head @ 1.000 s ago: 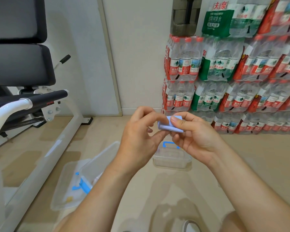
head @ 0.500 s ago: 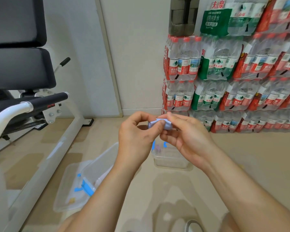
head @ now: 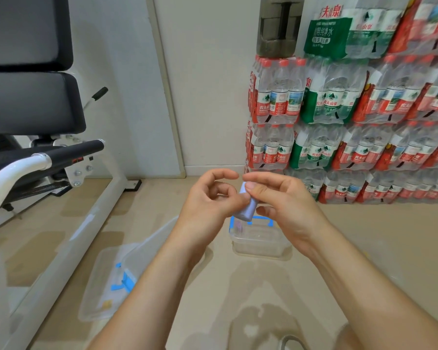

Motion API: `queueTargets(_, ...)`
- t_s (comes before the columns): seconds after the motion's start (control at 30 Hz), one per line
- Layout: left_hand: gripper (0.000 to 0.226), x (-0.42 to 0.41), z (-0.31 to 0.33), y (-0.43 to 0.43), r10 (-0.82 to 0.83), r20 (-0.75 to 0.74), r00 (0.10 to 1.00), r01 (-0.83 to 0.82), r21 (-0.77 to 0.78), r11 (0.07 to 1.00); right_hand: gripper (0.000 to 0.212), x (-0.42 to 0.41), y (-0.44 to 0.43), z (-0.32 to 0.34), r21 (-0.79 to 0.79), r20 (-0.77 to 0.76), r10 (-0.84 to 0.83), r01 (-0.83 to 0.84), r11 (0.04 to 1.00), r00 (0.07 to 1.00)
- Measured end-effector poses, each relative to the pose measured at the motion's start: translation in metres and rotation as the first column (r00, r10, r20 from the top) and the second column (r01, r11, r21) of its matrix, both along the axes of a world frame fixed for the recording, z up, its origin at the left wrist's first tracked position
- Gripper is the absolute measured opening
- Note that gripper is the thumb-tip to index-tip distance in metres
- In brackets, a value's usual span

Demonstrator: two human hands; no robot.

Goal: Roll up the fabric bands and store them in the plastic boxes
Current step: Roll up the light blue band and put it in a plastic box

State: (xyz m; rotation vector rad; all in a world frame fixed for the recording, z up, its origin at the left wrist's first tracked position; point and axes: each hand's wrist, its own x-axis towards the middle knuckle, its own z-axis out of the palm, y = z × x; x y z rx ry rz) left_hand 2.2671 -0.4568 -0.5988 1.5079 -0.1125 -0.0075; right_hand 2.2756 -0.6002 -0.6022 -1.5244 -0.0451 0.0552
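A pale lilac fabric band, rolled into a short upright cylinder, is held between my two hands at chest height. My right hand pinches its top with thumb and forefinger. My left hand touches its lower side with the thumb, index finger curled above. Directly below on the floor stands a small clear plastic box with blue clips, open, something pinkish inside at its left end. A larger clear plastic box with a blue latch lies tipped at lower left, its lid beside it.
A white-framed exercise machine with black pads fills the left side. Shrink-wrapped packs of water bottles are stacked along the right wall. The floor is beige tile, and a round grey rim shows at the bottom edge.
The band went from a flat folded piece between my fingertips to a tight upright roll. My hands rose slightly, then settled lower over the small box.
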Motion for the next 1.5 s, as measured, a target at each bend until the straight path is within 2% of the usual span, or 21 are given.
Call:
queueTargets(0.07, 0.043, -0.003, 0.000, 0.001, -0.021, 0.193, 0.981, -0.029, 0.249, 0.968, 0.025, 0.002, -0.005, 0.001, -0.011, -0.033, 0.037, -0.037, 0.999, 0.999)
queueTargets(0.13, 0.061, -0.007, 0.000, 0.003, -0.164, 0.361, 0.918, -0.041, 0.498, 0.866, 0.027, 0.002, -0.008, 0.002, -0.026, -0.036, 0.054, -0.055, 0.998, 0.998)
queueTargets(0.17, 0.068, -0.008, 0.000, 0.004, -0.245, 0.394, 0.886, -0.043, 0.596, 0.802, 0.027, 0.002, -0.009, 0.003, -0.039, -0.026, 0.063, -0.064, 0.997, 0.998)
queueTargets(0.23, 0.072, -0.007, -0.001, 0.003, -0.336, 0.417, 0.845, -0.085, 0.723, 0.685, 0.027, 0.002, -0.010, 0.003, -0.055, -0.028, 0.080, -0.081, 0.995, 0.996)
queueTargets(0.3, 0.065, -0.005, -0.002, 0.003, -0.332, 0.456, 0.826, -0.158, 0.751, 0.641, 0.030, 0.001, -0.010, 0.003, -0.072, -0.039, 0.106, -0.109, 0.991, 0.994)
queueTargets(0.47, 0.061, -0.011, -0.001, 0.003, -0.199, 0.519, 0.831, -0.239, 0.657, 0.715, 0.022, -0.001, -0.009, 0.004, -0.136, -0.019, 0.143, -0.144, 0.980, 0.990)
queueTargets(0.6, 0.062, -0.012, 0.000, -0.002, -0.248, 0.565, 0.787, -0.297, 0.699, 0.650, 0.033, -0.003, -0.007, 0.006, -0.040, -0.024, 0.146, -0.147, 0.988, 0.989)
queueTargets(0.67, 0.065, -0.012, 0.001, -0.002, -0.288, 0.505, 0.813, -0.171, 0.681, 0.712, 0.040, -0.003, -0.009, 0.008, -0.016, -0.014, 0.165, -0.166, 0.986, 0.986)
queueTargets(0.73, 0.070, -0.011, 0.004, 0.005, -0.326, 0.335, 0.884, 0.076, 0.585, 0.808, 0.048, -0.003, -0.014, 0.010, 0.020, -0.019, 0.237, -0.237, 0.971, 0.971)
queueTargets(0.8, 0.066, -0.010, 0.007, 0.017, -0.394, 0.182, 0.901, 0.257, 0.506, 0.823, 0.062, -0.005, -0.020, 0.010, 0.103, -0.065, 0.326, -0.318, 0.942, 0.943)
queueTargets(0.83, 0.057, -0.008, 0.008, 0.022, -0.415, 0.151, 0.897, 0.306, 0.464, 0.831, 0.067, -0.006, -0.021, 0.011, 0.153, -0.086, 0.364, -0.348, 0.925, 0.928)
queueTargets(0.93, 0.033, -0.010, 0.011, 0.027, -0.410, 0.118, 0.904, 0.365, 0.285, 0.886, 0.068, -0.010, -0.020, 0.011, 0.228, -0.110, 0.440, -0.408, 0.884, 0.891)
queueTargets(1.0, 0.028, -0.010, 0.011, 0.029, -0.384, 0.109, 0.917, 0.356, 0.216, 0.909, 0.064, -0.008, -0.016, 0.009, 0.225, -0.120, 0.461, -0.428, 0.875, 0.879)
queueTargets(1.07, 0.025, -0.008, 0.011, 0.033, -0.340, 0.127, 0.932, 0.313, 0.193, 0.930, 0.052, -0.006, -0.011, 0.007, 0.218, -0.135, 0.453, -0.419, 0.881, 0.881)
queueTargets(1.2, 0.017, -0.002, 0.009, 0.036, -0.073, 0.164, 0.984, 0.035, 0.223, 0.974, 0.025, -0.008, 0.002, 0.004, 0.147, -0.119, 0.331, -0.314, 0.938, 0.936)
queueTargets(1.3, 0.009, -0.002, 0.011, 0.036, 0.104, 0.172, 0.980, -0.133, 0.163, 0.978, 0.020, -0.013, 0.016, 0.009, -0.004, 0.021, 0.179, -0.179, 0.984, 0.984)
queueTargets(1.37, 0.006, -0.003, 0.014, 0.038, 0.194, 0.156, 0.968, -0.209, 0.082, 0.974, 0.023, -0.012, 0.032, 0.014, -0.188, 0.152, 0.043, -0.013, 0.982, 0.987)
queueTargets(1.43, 0.011, -0.005, 0.017, 0.043, 0.243, 0.124, 0.962, -0.245, -0.002, 0.969, 0.029, -0.008, 0.052, 0.016, -0.452, 0.373, 0.000, 0.182, 0.873, 0.928)
queueTargets(1.5, 0.014, -0.006, 0.019, 0.049, 0.249, 0.103, 0.963, -0.245, -0.050, 0.968, 0.030, -0.002, 0.070, 0.022, -0.591, 0.510, 0.040, 0.317, 0.741, 0.859)
